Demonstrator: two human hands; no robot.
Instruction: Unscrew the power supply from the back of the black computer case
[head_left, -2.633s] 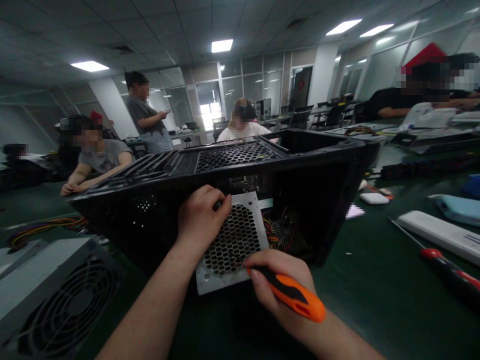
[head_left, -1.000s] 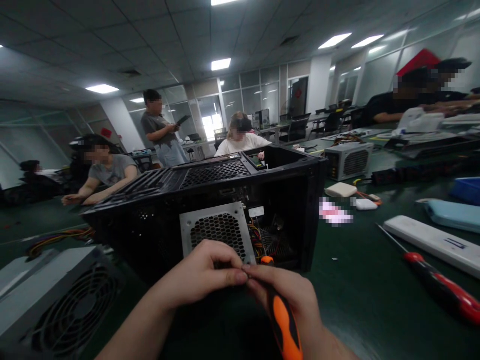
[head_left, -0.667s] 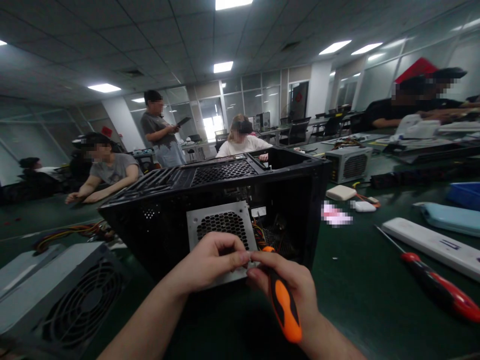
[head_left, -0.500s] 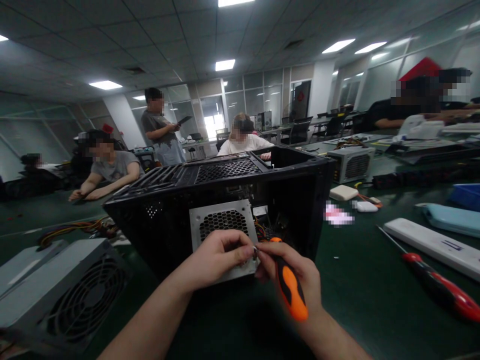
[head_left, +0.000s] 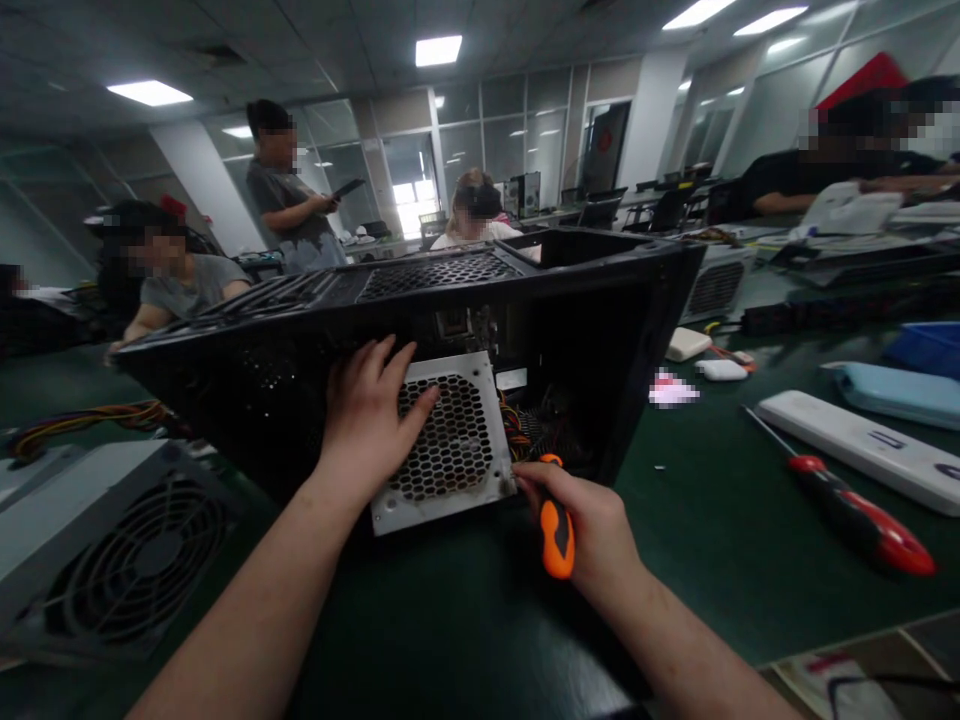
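Observation:
A black computer case (head_left: 262, 400) lies on the green table in front of me, its open side showing cables inside. At that opening sits a grey power supply (head_left: 454, 450), its honeycomb face tilted towards me. My left hand (head_left: 371, 405) is open, fingers spread, resting over the power supply's left edge and the case next to it. My right hand (head_left: 592, 515) keeps an orange and black screwdriver (head_left: 556, 540) tucked in its grasp. Its thumb and forefinger are pinched at the power supply's lower right corner; anything tiny between them is hidden.
On the left stands another power supply (head_left: 150, 550) with a round fan grille. A red and black screwdriver (head_left: 862, 515), a white bar-shaped box (head_left: 862, 440) and a light blue case (head_left: 900, 395) lie at right. A small metal bit (head_left: 659, 467) is nearer. Several people sit or stand beyond.
My left hand has left the pinch beside my right fingertips and spread out on the power supply and case. My right fingertips have moved onto the power supply's corner. The view has shifted.

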